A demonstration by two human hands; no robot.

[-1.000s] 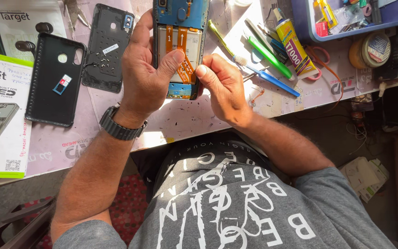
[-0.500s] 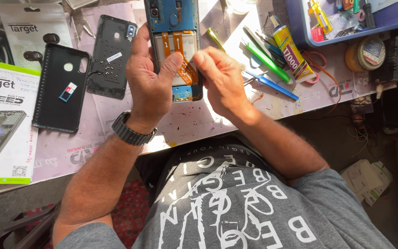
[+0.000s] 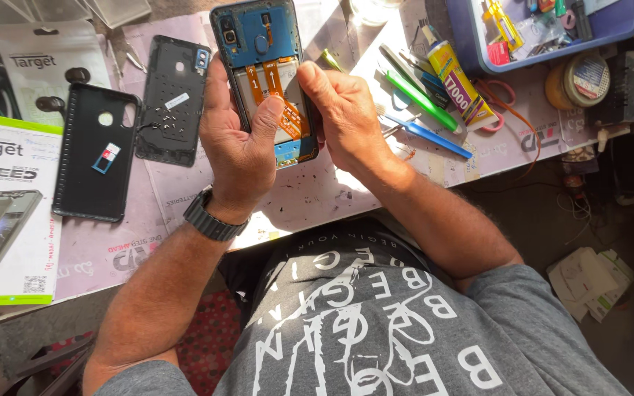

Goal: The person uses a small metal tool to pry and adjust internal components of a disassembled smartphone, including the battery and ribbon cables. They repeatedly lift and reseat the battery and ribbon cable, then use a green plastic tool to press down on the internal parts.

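Above the mat | both hands (image 3: 240,139) still grip opened phone (image 3: 262,66) | thumbs lower

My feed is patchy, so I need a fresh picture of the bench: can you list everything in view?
opened phone: one, blue frame with orange flex strips, held upright over the bench centre
back cover: one, black, flat on the mat left of the phone
phone case: one, black, left of the back cover
retail boxes: at least two, white and green, far left
glue tube: one, yellow, right of the phone
pry tools: several, green and blue, beside the tube
tray: one, blue, top right, holding small parts
tape roll: one, yellowish, right edge
wristwatch: one, dark, left wrist
left hand: grips the phone
right hand: on the phone's right edge
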